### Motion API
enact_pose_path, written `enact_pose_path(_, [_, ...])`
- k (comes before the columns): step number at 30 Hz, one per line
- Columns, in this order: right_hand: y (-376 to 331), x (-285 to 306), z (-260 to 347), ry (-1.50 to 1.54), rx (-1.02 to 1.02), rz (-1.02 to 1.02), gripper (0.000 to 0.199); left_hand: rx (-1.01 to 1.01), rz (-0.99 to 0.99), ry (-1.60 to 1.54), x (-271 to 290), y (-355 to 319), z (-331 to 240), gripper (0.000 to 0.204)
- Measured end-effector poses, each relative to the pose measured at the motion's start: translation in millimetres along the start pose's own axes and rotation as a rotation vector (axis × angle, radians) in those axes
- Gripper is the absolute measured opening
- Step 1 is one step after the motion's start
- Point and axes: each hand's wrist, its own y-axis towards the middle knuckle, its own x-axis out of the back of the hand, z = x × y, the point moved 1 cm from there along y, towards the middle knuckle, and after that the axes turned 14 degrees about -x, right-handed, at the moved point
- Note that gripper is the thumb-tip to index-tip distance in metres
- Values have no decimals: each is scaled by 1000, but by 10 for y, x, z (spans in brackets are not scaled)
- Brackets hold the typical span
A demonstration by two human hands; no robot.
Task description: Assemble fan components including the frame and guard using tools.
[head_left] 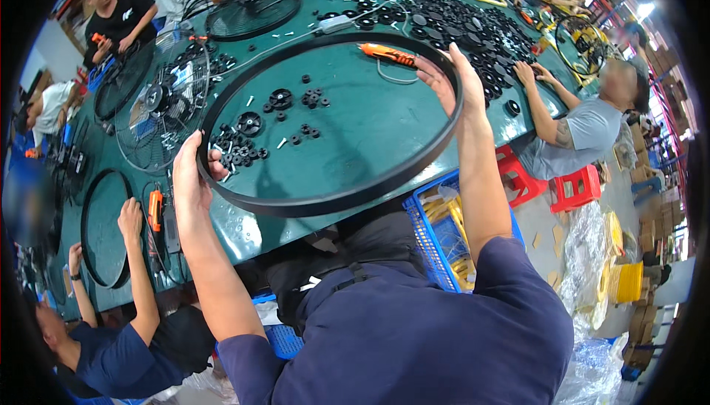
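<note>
1. Nearest, the left grip (194, 177) and the right grip (470, 93) are both closing around one black ring (355, 198), their fingers showing inside its rim. They are holding opposite sides, probably because so wide a hoop would be tipping from one hand only.
2. The ring is hanging above the near part of the green desk (355, 135), so its opening is framing the parts below.
3. Lower, beside the body, one blue crate (435, 246) is standing with yellow pieces (455, 220) inside, perhaps for easy reach.
4. Seen through the ring, two spoked discs (249, 123) are lying among small black knobs (240, 157) and screws (282, 143) (these are overlapping, so I am not counting them surely).
5. Near the right fingers, one orange tool (388, 54) is lying, probably for staying handy.
6. Farther, one heap of black pieces (462, 24) is spreading, uncountable; leftward, at least two wire fan cages (154, 99) are resting.
</note>
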Motion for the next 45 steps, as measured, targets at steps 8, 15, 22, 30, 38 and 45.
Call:
enact_pose_path(8, [-90,-51,-6,-21,-60,-105,63,51,-1,-53,40,133,131,48])
enact_pose_path(15, [-343,-324,6,-187,-48,-17,95,127,-14,-112,313,169,191,44])
enact_pose_path(22, [-506,-458,62,-267,-29,-4,97,173,-67,-145,360,181,243,39])
enact_pose_path(30, [-301,-295,-34,-115,5,-32,70,45,-69,-62,285,-4,101,49])
enact_pose_path(38, [-37,544,-144,339,-299,367,59,-212,202,78,-153,-425,-482,65])
enact_pose_path(45, [-195,378,-204,309,-323,296,59,-339,292,117,-206,-704,-691,60])
